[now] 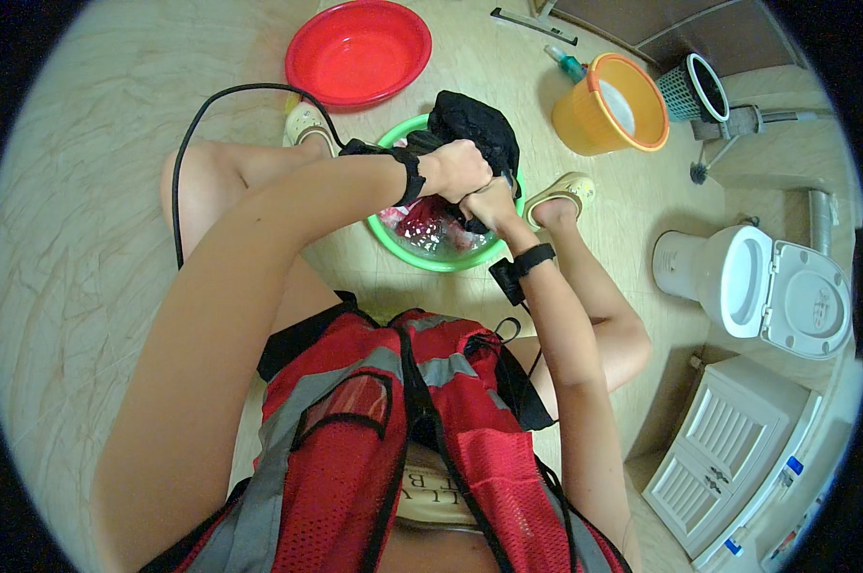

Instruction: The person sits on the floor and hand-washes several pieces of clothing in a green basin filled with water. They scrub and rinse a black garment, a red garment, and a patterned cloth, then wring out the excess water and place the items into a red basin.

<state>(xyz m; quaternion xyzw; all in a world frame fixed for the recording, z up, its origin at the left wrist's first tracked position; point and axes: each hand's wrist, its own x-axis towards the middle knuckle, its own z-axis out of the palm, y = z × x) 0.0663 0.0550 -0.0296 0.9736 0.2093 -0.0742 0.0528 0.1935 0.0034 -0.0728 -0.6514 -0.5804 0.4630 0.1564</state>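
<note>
Head view: over the round green plastic basin (441, 265), the bunched black fabric (477, 132) is best worked low so drips fall inside, the left hand (458, 170) and right hand (494, 202), each grip clamped on it, squeezing evenly. It looks thick and deeply creased, its bulk hiding part of the far rim, just beyond a crumpled, wet-looking red cloth (422, 220).

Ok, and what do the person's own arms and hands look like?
The left hand and right hand are ungloved, and no sleeves show. A wide black wristband circles the left wrist, with a long, round black cable looping up close to it. The right wrist wears a black strap carrying a small, boxy black module.
</note>
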